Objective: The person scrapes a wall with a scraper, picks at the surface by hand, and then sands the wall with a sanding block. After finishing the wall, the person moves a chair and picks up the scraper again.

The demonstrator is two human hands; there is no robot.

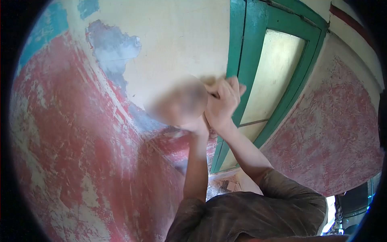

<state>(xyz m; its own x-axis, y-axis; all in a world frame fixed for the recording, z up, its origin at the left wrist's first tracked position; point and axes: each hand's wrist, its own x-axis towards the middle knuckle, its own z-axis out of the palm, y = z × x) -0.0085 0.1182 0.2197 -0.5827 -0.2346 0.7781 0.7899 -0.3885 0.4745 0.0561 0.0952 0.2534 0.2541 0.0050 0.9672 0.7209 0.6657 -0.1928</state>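
1. Hands are both raised overhead against a cream wall (173, 36), close together at the edge of a green frame (236, 48).
2. Right hand (223, 103): its fingers (230, 86) are curled tight into a near-fist. Their tips rest against the frame's left edge. Something pale shows just left of the knuckles, but I cannot tell whether it is a tool, a scrap or bare wall.
3. Left hand (189, 109): it sits just left of the right one, wrist touching wrist. It is blurred out, so I cannot tell how far its fingers are open or whether they hold anything.
4. Place of the work: the seam where wall meets frame lies right at the right fingers. A grey bare patch (113, 48) is up and well to the left of them, and worn red paint (80, 141) spreads below and to the left.
5. Step in hand, as I judge it: close work on that seam, with the right hand pressing or scraping and the left steadying beside it.
6. Next move, as I judge it, calls for a firm grip with arms held high, and pressure kept on the seam so the fingers do not slip onto the frame's paint.
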